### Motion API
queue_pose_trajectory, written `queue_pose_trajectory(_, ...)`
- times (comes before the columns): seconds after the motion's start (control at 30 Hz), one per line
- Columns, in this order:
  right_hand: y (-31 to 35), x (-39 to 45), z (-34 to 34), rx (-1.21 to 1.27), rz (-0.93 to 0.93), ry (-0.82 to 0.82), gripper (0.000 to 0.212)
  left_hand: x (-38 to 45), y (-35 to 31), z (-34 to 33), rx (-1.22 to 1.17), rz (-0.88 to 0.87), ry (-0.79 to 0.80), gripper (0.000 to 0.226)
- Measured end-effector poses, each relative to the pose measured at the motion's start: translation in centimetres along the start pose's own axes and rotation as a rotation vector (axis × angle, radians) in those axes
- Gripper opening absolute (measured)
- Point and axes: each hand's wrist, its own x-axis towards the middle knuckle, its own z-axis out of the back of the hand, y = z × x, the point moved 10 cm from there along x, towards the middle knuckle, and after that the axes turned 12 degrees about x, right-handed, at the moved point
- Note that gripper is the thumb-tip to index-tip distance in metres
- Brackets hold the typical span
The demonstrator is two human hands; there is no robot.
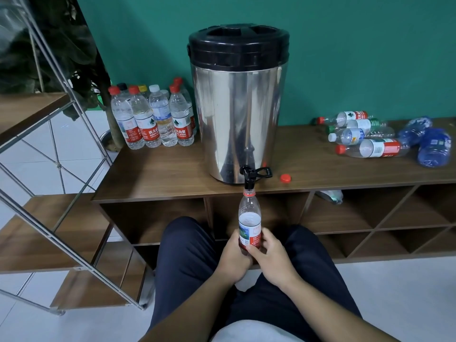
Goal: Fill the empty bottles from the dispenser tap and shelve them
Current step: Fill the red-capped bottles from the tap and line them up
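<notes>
A clear plastic bottle (249,215) with a red and white label stands upright right under the black tap (249,176) of a steel dispenser (237,114) with a black lid. Water reaches roughly the top of the label. My left hand (233,260) and my right hand (270,257) both grip the bottle's lower part. Its red cap (285,178) lies on the wooden cabinet top (160,174), right of the tap. Several capped, filled bottles (153,117) stand left of the dispenser. Several empty bottles (365,137) lie on their sides at the right.
Two crumpled blue bottles (431,144) lie at the far right. The cabinet has open cubbies (345,213) below; one holds a crushed bottle (330,195). A metal-framed wooden shelf rack (49,218) stands at the left. My dark-trousered knees are under my hands.
</notes>
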Motion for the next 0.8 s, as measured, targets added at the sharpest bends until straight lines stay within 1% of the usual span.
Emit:
queue_pose_trajectory(0.13, -0.5, 0.2, 0.0, -0.053, -0.002, -0.027, 0.041, -0.3, -0.4, 0.1, -0.02, 0.007, 0.0, 0.061)
queue_pose_trajectory(0.37, -1.1, 0.7, -0.1, -0.087, -0.013, -0.045, 0.041, -0.7, -0.8, 0.4, -0.046, 0.028, -0.011, 0.056)
queue_pose_trajectory(0.47, -1.3, 1.0, -0.3, -0.095, -0.028, -0.053, 0.038, -0.6, -0.6, 0.9, -0.004, 0.019, -0.031, 0.056)
queue_pose_trajectory(0.6, -1.2, 1.1, -0.7, -0.08, -0.029, -0.061, 0.035, -0.5, 0.1, 1.2, 0.035, 0.031, -0.045, 0.054)
queue_pose_trajectory(0.8, -0.7, 0.9, -0.6, -0.037, -0.02, -0.074, 0.031, -0.6, -0.2, 1.0, -0.004, 0.029, -0.047, 0.046)
